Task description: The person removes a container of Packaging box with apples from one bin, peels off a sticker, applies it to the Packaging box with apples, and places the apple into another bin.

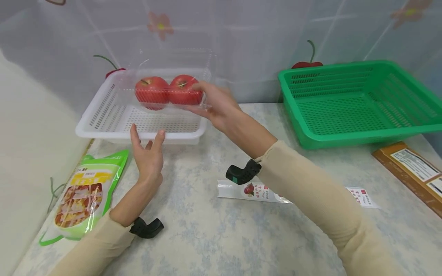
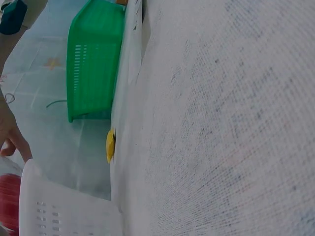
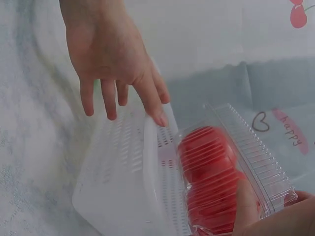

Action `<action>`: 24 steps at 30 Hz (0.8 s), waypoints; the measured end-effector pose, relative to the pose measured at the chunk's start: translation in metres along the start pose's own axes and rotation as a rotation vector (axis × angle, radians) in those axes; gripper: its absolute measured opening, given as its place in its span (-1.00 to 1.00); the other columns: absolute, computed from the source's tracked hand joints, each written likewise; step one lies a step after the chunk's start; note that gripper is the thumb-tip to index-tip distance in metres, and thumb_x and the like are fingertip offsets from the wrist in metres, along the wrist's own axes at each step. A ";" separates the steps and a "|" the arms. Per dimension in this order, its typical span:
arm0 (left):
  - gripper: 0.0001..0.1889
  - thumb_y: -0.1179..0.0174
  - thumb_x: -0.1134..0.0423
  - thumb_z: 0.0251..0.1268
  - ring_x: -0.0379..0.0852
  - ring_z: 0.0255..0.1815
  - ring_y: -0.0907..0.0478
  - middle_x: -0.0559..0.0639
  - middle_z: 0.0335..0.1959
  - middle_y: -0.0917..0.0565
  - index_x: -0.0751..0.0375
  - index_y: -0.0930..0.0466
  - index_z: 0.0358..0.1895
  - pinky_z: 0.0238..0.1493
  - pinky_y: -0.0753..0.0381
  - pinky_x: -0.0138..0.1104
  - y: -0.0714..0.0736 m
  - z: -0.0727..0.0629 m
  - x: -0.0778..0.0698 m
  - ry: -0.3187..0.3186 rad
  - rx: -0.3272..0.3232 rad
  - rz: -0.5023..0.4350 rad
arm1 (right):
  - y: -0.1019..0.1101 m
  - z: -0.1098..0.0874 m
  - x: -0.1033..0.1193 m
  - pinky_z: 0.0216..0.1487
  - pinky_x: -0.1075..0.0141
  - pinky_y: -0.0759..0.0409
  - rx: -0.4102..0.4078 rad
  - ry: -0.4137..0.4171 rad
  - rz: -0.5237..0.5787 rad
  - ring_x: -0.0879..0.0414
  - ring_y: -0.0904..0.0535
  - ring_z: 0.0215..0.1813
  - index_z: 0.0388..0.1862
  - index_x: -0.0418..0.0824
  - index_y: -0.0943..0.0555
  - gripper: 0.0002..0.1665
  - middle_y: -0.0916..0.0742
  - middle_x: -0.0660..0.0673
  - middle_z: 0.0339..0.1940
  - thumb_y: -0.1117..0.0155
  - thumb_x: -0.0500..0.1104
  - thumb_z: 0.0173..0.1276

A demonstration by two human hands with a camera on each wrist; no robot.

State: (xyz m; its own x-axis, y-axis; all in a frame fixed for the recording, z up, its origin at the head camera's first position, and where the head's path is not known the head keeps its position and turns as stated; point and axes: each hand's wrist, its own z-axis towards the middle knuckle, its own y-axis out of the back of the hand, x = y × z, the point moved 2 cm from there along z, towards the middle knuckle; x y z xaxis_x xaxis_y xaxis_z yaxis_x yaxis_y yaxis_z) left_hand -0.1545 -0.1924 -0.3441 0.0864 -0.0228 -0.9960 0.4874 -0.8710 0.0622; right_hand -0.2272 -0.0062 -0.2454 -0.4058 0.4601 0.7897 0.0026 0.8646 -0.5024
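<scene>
My right hand point(image 1: 219, 105) grips the right end of a clear plastic clamshell box point(image 1: 193, 57) with its lid raised. Two red apples point(image 1: 152, 90) sit side by side in the box, over the white basket point(image 1: 138, 135). In the right wrist view the thumb of the right hand point(image 3: 256, 211) lies along the box, beside the apples point(image 3: 209, 157). My left hand point(image 1: 148, 157) is at the basket's front rim with fingers spread. Seen from the right wrist, the left hand point(image 3: 110, 54) has a fingertip right at the white rim and grasps nothing.
A green basket point(image 1: 307, 138) stands at the back right, with a brown package point(image 1: 411, 176) in front of it. A green-and-white food pouch point(image 1: 86, 199) lies at left. A printed paper strip point(image 1: 253, 191) lies partly under the right forearm. A patterned curtain point(image 1: 248, 50) hangs behind.
</scene>
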 end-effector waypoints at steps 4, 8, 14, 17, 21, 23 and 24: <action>-0.08 -0.28 0.01 0.33 0.07 0.52 -0.07 -0.17 0.58 0.09 -0.36 0.17 0.58 0.40 -0.30 -0.13 0.001 0.001 0.001 -0.008 0.012 0.000 | 0.013 -0.013 0.003 -0.11 0.10 -0.72 -0.005 0.020 0.014 -0.04 -0.50 0.18 0.09 -0.20 -0.58 -0.64 -0.56 -0.07 0.14 -0.34 -0.27 0.32; -0.08 -0.25 -0.01 0.35 0.08 0.52 -0.05 -0.15 0.57 0.05 -0.31 0.20 0.59 0.41 -0.28 -0.12 0.001 0.001 0.002 -0.025 0.025 0.013 | 0.028 -0.026 0.004 -0.07 0.06 -0.71 -0.024 0.039 0.030 -0.06 -0.48 0.21 0.16 -0.22 -0.52 -0.57 -0.54 -0.09 0.18 -0.34 -0.26 0.33; -0.10 -0.23 0.00 0.37 0.09 0.52 -0.04 -0.13 0.58 0.09 -0.31 0.21 0.59 0.43 -0.25 -0.10 0.001 -0.001 0.003 -0.042 0.027 0.002 | 0.051 -0.046 0.003 -0.06 0.07 -0.70 -0.036 0.077 -0.002 -0.07 -0.48 0.22 0.22 -0.20 -0.50 -0.55 -0.52 -0.12 0.22 -0.30 -0.20 0.37; -0.10 -0.23 0.00 0.37 0.08 0.52 -0.03 -0.13 0.57 0.10 -0.31 0.21 0.59 0.43 -0.25 -0.10 0.000 -0.001 0.003 -0.051 0.033 -0.006 | 0.065 -0.057 0.006 -0.04 0.11 -0.69 -0.027 0.089 -0.023 -0.08 -0.46 0.24 0.24 -0.19 -0.45 -0.55 -0.49 -0.14 0.24 -0.25 -0.16 0.41; -0.10 -0.23 -0.01 0.36 0.08 0.53 -0.02 -0.12 0.58 0.16 -0.30 0.21 0.59 0.43 -0.24 -0.10 0.000 -0.001 0.004 -0.058 0.037 -0.006 | 0.086 -0.071 0.010 -0.01 0.13 -0.68 -0.032 0.093 -0.030 -0.08 -0.43 0.26 0.26 -0.20 -0.40 -0.54 -0.44 -0.16 0.25 -0.21 -0.13 0.45; -0.10 -0.23 -0.03 0.37 0.07 0.53 -0.02 -0.12 0.59 0.19 -0.30 0.21 0.59 0.43 -0.24 -0.10 0.001 -0.001 0.004 -0.058 0.035 0.002 | 0.098 -0.078 0.012 0.02 0.12 -0.66 -0.038 0.091 -0.026 -0.09 -0.42 0.27 0.28 -0.19 -0.38 -0.52 -0.42 -0.16 0.26 -0.21 -0.11 0.46; -0.10 -0.22 -0.03 0.37 0.07 0.53 -0.02 -0.13 0.59 0.21 -0.30 0.21 0.59 0.43 -0.23 -0.10 0.001 -0.002 0.004 -0.055 0.033 0.006 | 0.104 -0.082 0.012 0.04 0.11 -0.65 -0.032 0.086 -0.018 -0.10 -0.42 0.28 0.31 -0.18 -0.35 -0.49 -0.41 -0.16 0.26 -0.20 -0.11 0.46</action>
State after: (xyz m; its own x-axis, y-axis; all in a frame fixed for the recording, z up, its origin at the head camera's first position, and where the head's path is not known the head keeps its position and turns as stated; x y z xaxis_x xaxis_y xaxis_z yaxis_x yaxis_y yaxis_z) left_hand -0.1521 -0.1929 -0.3482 0.0407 -0.0544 -0.9977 0.4582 -0.8863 0.0671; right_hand -0.1568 0.1057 -0.2589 -0.3259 0.4592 0.8264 0.0261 0.8782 -0.4777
